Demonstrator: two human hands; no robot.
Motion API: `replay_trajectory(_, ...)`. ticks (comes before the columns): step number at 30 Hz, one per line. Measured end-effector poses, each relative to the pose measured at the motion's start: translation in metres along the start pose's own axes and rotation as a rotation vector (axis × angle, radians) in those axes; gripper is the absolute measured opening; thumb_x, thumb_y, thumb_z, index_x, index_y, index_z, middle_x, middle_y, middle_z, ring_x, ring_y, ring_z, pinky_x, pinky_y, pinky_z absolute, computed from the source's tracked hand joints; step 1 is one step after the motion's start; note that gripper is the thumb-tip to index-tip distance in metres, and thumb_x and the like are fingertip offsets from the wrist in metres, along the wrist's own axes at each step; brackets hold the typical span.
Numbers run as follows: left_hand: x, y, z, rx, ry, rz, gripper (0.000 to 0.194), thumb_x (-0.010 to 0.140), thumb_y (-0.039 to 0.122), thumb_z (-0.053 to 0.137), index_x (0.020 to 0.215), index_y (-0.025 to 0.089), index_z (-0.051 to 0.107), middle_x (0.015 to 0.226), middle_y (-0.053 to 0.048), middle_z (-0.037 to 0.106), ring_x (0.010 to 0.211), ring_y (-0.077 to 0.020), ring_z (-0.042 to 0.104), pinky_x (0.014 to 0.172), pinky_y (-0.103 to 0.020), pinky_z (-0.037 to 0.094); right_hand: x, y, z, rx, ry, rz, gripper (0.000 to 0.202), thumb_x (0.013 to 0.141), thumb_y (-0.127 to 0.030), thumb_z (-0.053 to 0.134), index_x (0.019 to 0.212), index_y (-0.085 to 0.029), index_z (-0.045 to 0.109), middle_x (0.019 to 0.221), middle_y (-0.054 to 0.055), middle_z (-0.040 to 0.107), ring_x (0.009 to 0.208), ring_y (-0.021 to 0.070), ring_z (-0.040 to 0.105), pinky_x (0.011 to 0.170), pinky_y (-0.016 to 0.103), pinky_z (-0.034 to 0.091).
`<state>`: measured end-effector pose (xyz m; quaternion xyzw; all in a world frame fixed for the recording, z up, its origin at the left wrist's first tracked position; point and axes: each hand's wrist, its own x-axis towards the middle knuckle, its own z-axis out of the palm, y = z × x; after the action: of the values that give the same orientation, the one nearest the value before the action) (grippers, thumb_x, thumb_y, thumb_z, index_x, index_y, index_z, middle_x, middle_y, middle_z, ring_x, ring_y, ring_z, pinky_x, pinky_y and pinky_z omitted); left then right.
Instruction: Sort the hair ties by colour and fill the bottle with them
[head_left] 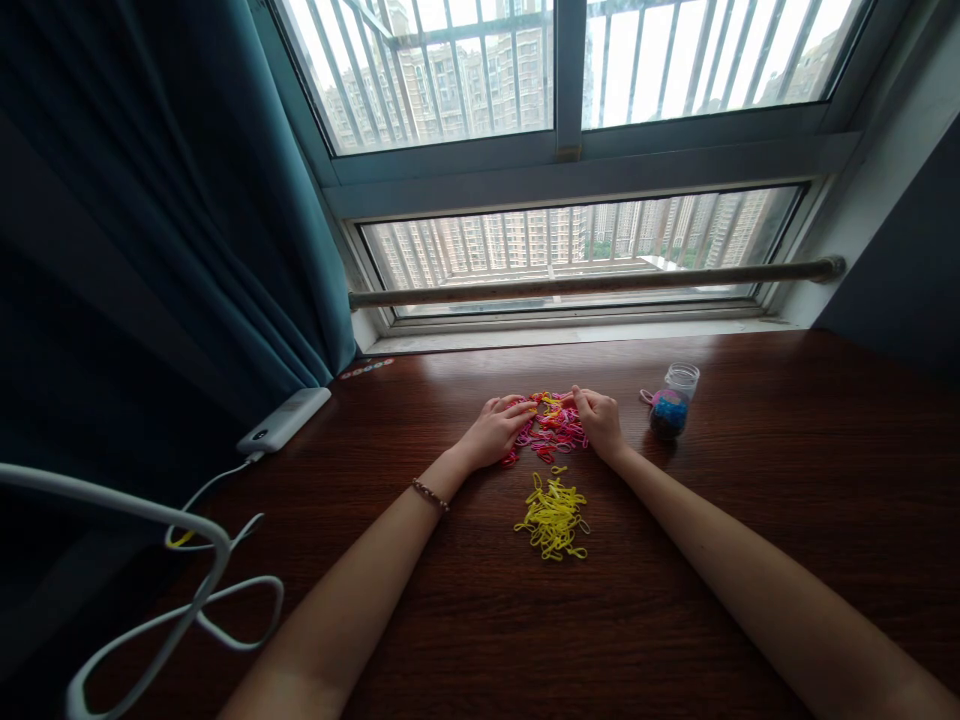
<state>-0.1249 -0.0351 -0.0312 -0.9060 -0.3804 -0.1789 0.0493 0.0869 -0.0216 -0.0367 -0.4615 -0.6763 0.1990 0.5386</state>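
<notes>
A loose pile of pink, red and orange bands (553, 428) lies on the dark wooden table, with a few yellow ones among them. My left hand (501, 428) rests at the pile's left edge, fingers extended over the bands. At the right edge is my right hand (598, 418), its fingers curled together with the tip of the index finger near the bands; whatever it may pinch is too small to make out. Nearer to me lies a separate heap of yellow bands (553, 518), with one small yellow band just above it.
A clear jar (670, 405) with blue and dark contents stands right of my right hand, something pink beside it. A white power bank (285, 420) and thick white cable (202, 570) are on the left. Behind the table (735, 560) are a curtain and a window with a rail.
</notes>
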Motion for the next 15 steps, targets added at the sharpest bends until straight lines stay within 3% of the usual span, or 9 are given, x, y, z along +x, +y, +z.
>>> replay_trajectory(15, -0.0004, -0.0012, 0.0004, 0.044, -0.09, -0.001, 0.043, 0.085, 0.016, 0.036, 0.126, 0.03, 0.04, 0.13, 0.001, 0.045, 0.122, -0.022, 0.03, 0.1, -0.041, 0.02, -0.0002, 0.0005, 0.0003, 0.013, 0.007, 0.005, 0.043, 0.087, -0.038, 0.036, 0.067, -0.017, 0.068, 0.069, 0.005, 0.068, 0.066, 0.0171, 0.062, 0.064, 0.026, 0.043)
